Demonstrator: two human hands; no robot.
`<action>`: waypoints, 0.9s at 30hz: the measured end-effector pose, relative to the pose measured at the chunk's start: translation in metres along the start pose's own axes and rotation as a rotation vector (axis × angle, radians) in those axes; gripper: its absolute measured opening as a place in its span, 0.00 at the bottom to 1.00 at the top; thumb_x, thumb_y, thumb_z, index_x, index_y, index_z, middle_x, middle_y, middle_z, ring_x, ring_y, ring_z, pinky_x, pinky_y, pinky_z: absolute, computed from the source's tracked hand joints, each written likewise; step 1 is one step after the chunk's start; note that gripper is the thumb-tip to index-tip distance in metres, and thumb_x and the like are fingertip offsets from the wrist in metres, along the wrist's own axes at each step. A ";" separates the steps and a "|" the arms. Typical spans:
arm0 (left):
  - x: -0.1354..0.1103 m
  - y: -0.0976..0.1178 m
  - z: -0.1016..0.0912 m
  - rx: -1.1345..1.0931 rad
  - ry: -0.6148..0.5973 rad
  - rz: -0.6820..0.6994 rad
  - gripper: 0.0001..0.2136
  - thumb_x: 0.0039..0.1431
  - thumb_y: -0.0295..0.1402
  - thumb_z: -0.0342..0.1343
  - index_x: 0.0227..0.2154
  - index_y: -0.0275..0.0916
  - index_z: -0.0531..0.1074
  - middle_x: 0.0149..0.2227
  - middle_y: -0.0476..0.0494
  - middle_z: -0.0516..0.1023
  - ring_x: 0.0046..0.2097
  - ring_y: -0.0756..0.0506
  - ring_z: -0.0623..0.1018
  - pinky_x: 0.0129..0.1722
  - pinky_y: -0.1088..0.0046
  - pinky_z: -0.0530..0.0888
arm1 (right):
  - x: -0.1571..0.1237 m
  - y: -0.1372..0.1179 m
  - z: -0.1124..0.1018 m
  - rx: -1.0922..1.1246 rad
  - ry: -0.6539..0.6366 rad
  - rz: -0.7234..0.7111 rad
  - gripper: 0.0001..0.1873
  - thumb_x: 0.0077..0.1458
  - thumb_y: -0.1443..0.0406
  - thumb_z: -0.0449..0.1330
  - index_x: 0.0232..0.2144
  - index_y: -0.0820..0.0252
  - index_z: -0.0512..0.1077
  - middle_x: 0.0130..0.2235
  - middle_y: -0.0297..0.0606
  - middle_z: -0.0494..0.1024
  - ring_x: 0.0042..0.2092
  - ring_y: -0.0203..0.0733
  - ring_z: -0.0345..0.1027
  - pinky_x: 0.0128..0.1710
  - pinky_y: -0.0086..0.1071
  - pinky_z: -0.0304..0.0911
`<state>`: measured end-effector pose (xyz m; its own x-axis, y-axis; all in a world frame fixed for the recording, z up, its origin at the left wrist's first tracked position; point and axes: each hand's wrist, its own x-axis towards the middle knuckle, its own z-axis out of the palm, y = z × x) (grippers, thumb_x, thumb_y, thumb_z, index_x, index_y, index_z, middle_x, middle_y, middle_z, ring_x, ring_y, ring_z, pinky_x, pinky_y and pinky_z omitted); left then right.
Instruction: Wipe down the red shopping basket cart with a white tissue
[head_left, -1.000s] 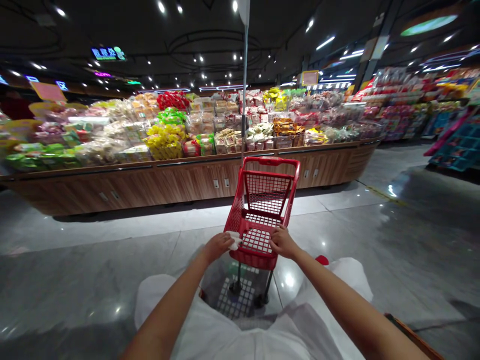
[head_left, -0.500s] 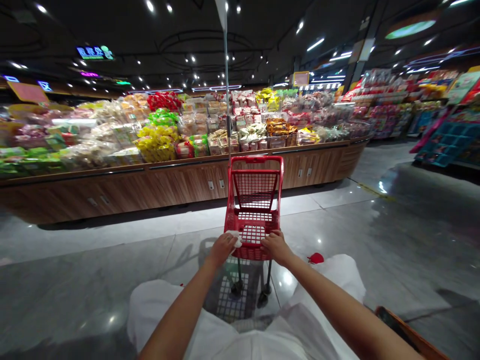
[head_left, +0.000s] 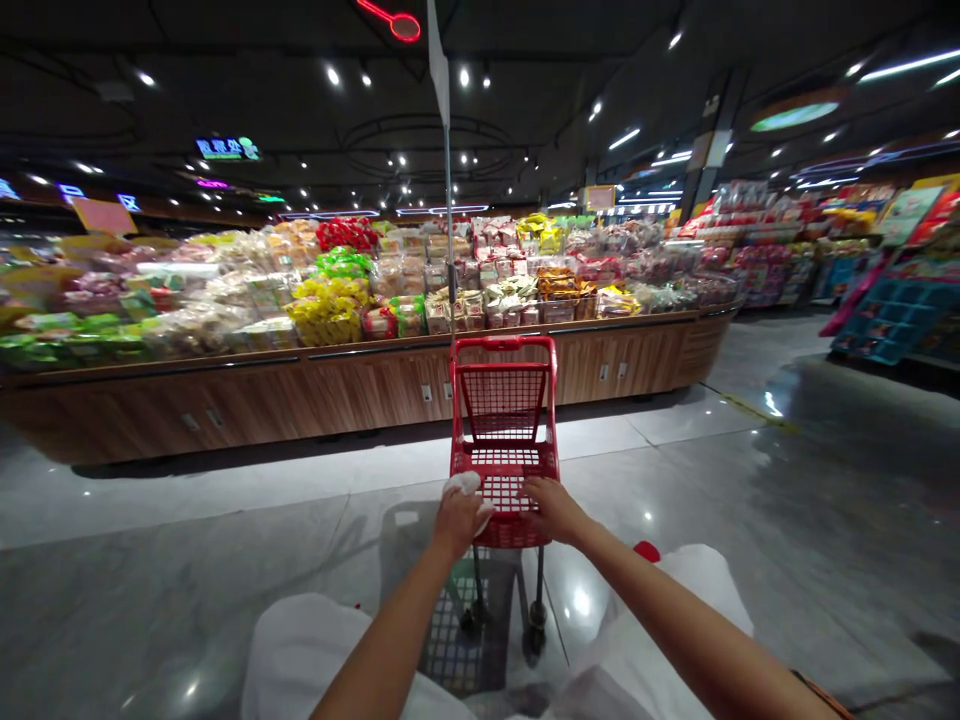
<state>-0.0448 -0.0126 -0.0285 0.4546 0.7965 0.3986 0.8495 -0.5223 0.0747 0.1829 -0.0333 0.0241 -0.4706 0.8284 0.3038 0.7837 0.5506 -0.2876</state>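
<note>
Straight ahead of me stands a red plastic shopping cart with a grid basket and dark legs on wheels. My left hand is closed around a crumpled white cloth, pressed at the left corner of the basket's near rim. Part of the cloth is hidden under the fingers. My right hand lies over the right side of the near rim, its fingers reaching over the edge with nothing visible in them.
Beyond the cart runs a long wooden display counter heaped with packaged snacks. A thin pole rises behind the cart. Teal racks stand at the right on the shiny grey floor.
My left hand and the cloth have shifted slightly along the basket's left corner. My right hand's fingers have stretched farther over the rim. The view has tilted up a little.
</note>
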 end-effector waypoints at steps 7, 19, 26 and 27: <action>-0.002 0.003 0.008 -0.043 0.017 -0.073 0.15 0.63 0.42 0.46 0.32 0.39 0.74 0.32 0.43 0.78 0.39 0.42 0.75 0.52 0.57 0.65 | 0.037 -0.065 -0.112 -0.232 0.698 -0.213 0.10 0.48 0.65 0.62 0.17 0.57 0.70 0.65 0.27 0.55 0.68 0.56 0.24 0.59 0.60 0.10; -0.005 0.022 0.003 -0.161 -0.020 -0.089 0.16 0.63 0.43 0.45 0.37 0.41 0.74 0.39 0.43 0.78 0.46 0.41 0.74 0.59 0.54 0.60 | 0.032 -0.076 -0.106 -0.203 0.523 -0.280 0.07 0.49 0.67 0.61 0.21 0.56 0.72 0.67 0.28 0.49 0.68 0.53 0.27 0.61 0.59 0.16; -0.009 0.011 -0.011 -0.406 0.369 -0.771 0.16 0.63 0.37 0.43 0.50 0.36 0.65 0.49 0.35 0.74 0.52 0.39 0.72 0.53 0.58 0.68 | -0.006 -0.040 -0.009 0.099 0.057 0.016 0.25 0.49 0.70 0.59 0.51 0.56 0.68 0.64 0.47 0.57 0.63 0.49 0.53 0.59 0.48 0.51; -0.012 0.014 -0.010 -0.453 0.339 -0.821 0.15 0.62 0.35 0.44 0.48 0.36 0.66 0.46 0.36 0.75 0.49 0.40 0.74 0.49 0.60 0.70 | -0.008 -0.041 0.001 0.138 0.027 0.044 0.26 0.50 0.70 0.58 0.52 0.56 0.67 0.64 0.46 0.57 0.62 0.48 0.56 0.57 0.45 0.55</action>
<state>-0.0409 -0.0325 -0.0230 -0.3883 0.8707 0.3017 0.6519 0.0282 0.7578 0.1538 -0.0624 0.0327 -0.4248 0.8500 0.3116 0.7393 0.5244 -0.4225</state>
